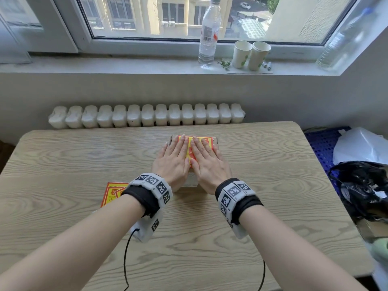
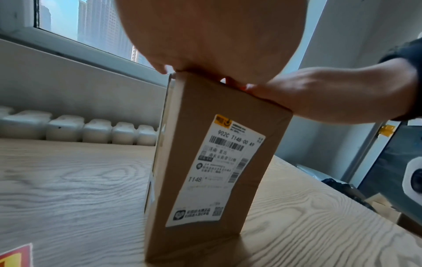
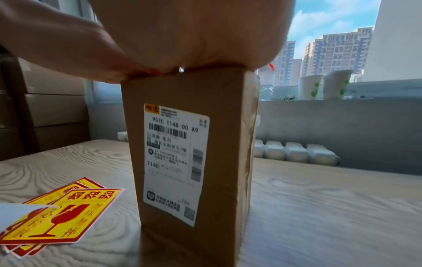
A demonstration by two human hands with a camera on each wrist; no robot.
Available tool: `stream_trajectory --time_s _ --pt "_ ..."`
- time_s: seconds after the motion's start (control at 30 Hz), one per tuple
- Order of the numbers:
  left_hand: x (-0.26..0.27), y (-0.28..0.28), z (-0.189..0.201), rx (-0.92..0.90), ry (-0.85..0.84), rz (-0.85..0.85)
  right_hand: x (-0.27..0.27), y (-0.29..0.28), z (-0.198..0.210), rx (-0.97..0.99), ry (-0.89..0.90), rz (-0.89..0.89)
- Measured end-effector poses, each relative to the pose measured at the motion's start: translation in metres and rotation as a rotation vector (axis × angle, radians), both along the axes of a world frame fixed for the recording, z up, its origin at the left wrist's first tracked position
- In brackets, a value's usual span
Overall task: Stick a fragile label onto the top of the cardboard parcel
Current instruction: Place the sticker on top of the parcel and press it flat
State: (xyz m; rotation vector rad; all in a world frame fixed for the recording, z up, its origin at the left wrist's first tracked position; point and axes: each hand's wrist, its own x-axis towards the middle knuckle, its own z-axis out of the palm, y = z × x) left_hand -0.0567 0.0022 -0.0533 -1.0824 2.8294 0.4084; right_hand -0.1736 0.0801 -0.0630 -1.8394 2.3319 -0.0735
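left hand (image 1: 174, 159): fingers straight, flat on yellow-red fragile label (image 1: 190, 151) | right hand (image 1: 206, 160): same | brown cardboard parcel (image 2: 205, 162) beneath

One cardboard parcel (image 3: 191, 162), two paper cups (image 1: 251, 54), two plastic bottles (image 1: 209, 32), two hands (image 1: 174, 162).

Brown parcel (image 3: 223, 108), yellow-and-red label (image 1: 190, 147)
Spare labels (image 3: 57, 216) yellow with red glass; table (image 1: 84, 156) pale wood grain.

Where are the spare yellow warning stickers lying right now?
The spare stickers lie in a small stack on the wooden table, on the left, just beside the cardboard parcel; the head view shows them partly hidden behind the left wrist.
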Motion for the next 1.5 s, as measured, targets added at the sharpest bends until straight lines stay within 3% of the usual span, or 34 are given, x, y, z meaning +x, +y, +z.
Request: stream_trajectory --time_s 0.3,0.73,0.93,1.1,1.23,1.5 --pt "0.006 -0.012 0.006 0.038 -0.070 -0.042 -0.009 0.003 0.012 0.049 -0.159 -0.112" --pt "0.015 -0.017 0.002 0.181 -0.038 -0.045 -0.028 0.006 0.009 0.129 -0.222 -0.121" --pt "0.028 -0.010 0.016 0.421 0.213 0.156 -0.029 0.028 0.020 -0.068 -0.575 -0.306" --pt "0.040 -0.014 0.011 0.495 0.238 0.237 -0.021 0.051 0.013 -0.140 -0.850 -0.527" --pt "0.043 -0.012 -0.001 0.476 0.170 0.225 -0.015 0.057 -0.001 -0.163 -0.927 -0.535" --pt "0.038 0.006 -0.006 0.526 0.263 0.300 -0.004 0.059 -0.020 -0.084 -0.973 -0.569"
